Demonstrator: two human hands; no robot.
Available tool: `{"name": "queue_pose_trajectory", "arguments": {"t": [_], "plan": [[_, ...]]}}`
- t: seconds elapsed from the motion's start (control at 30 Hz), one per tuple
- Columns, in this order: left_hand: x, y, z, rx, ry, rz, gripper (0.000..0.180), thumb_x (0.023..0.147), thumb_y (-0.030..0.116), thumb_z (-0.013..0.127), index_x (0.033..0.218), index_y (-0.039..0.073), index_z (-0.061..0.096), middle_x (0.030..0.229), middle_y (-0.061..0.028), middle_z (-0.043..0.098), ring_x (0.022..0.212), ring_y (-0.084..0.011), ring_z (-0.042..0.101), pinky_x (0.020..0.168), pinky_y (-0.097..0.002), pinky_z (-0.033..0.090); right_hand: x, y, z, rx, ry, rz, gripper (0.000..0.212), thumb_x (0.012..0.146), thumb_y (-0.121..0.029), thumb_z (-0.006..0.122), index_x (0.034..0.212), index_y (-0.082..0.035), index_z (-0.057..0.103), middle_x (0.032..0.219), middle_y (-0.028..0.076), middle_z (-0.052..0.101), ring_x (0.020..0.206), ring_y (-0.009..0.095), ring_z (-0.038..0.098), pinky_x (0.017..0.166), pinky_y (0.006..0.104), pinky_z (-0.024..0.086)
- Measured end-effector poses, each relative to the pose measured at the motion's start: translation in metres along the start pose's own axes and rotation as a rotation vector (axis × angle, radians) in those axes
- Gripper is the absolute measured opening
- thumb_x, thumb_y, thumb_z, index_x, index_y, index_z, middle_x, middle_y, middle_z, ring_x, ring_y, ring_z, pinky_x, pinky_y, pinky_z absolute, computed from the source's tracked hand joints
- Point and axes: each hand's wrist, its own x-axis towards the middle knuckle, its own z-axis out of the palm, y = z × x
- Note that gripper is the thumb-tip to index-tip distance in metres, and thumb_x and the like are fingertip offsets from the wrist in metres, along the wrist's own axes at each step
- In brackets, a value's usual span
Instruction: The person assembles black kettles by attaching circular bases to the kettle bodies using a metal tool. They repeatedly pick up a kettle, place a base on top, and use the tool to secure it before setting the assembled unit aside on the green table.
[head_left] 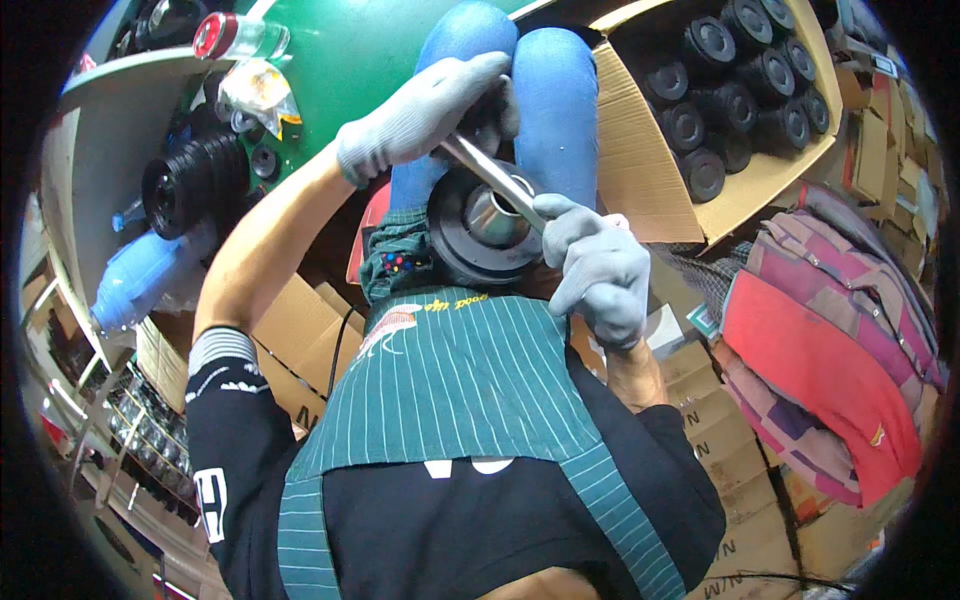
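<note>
My left hand point(425, 112), in a grey work glove, is closed over a dark part point(487, 125) above my knees; its shape is mostly hidden by the glove. A silver metal rod point(488, 172) slants from beside that hand down to my right hand point(600, 265), also gloved in grey, whose fingers are wrapped round its lower end. Below the rod, a round black flanged part point(452, 238) rests in my lap between my thighs. A shiny metal sleeve point(495, 224) stands up from its middle, with the rod crossing over it.
An open cardboard box point(640, 165) at the far right holds several black cylindrical parts point(735, 105). Black ringed parts point(190, 185), a jar with a red lid point(245, 37) and a blue bottle-like object point(140, 280) are at left. Red and plaid clothing point(800, 350) lies at right.
</note>
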Motion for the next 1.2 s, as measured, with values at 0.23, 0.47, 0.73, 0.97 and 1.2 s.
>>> {"name": "queue_pose_trajectory", "arguments": {"t": [0.23,0.47,0.73,0.97,1.2], "plan": [[0.007,-0.010,-0.008,0.100,-0.052,-0.007,0.073,0.117,0.051,0.029,0.088,0.000,0.072,0.068,-0.0061,0.066,0.059,-0.0142,0.062,0.059,-0.0274,0.053,0.031,-0.016,-0.003,-0.469,-0.526,-0.204,0.033,0.069,-0.030,0.086,0.058,-0.013,0.059,0.055,0.000,0.041,0.067,0.024,0.055,0.105,0.0564,0.051],[0.053,-0.017,0.008,0.032,-0.142,-0.037,0.074,0.113,0.060,0.042,0.092,-0.002,0.074,0.076,-0.0061,0.070,0.068,-0.0185,0.063,0.072,-0.0364,0.055,0.065,-0.030,0.035,-0.703,-0.927,-0.236,0.025,0.079,-0.029,0.078,0.066,-0.017,0.061,0.051,-0.002,0.048,0.058,0.021,0.056,0.073,0.0408,0.050],[0.078,-0.029,0.023,0.269,-0.142,0.314,0.067,0.115,0.056,0.043,0.104,-0.001,0.074,0.077,-0.0110,0.069,0.072,-0.0237,0.065,0.076,-0.0386,0.055,0.068,-0.022,0.068,-0.709,-0.914,-0.177,0.031,0.084,-0.032,0.071,0.061,-0.013,0.062,0.054,0.002,0.057,0.056,0.023,0.059,0.069,0.0379,0.050],[0.001,-0.032,-0.051,0.057,0.162,0.350,0.059,0.114,0.053,0.046,0.118,0.001,0.073,0.071,-0.0061,0.069,0.065,-0.0164,0.066,0.062,-0.0320,0.054,0.026,-0.034,0.040,-0.903,-0.182,-0.333,0.076,0.080,-0.040,0.088,0.142,-0.004,0.065,0.154,0.023,0.055,0.142,0.037,0.056,0.124,0.0602,0.033],[-0.072,-0.083,-0.095,-0.250,0.611,-0.100,0.033,0.111,0.042,0.060,0.106,0.013,0.075,0.072,0.0112,0.047,0.053,0.0006,0.037,0.048,-0.0201,0.026,-0.022,0.005,0.062,-1.158,-0.054,0.324,0.099,0.073,-0.035,0.096,0.159,-0.008,0.054,0.169,0.036,0.031,0.154,0.048,0.041,0.124,0.0507,0.036]]}}
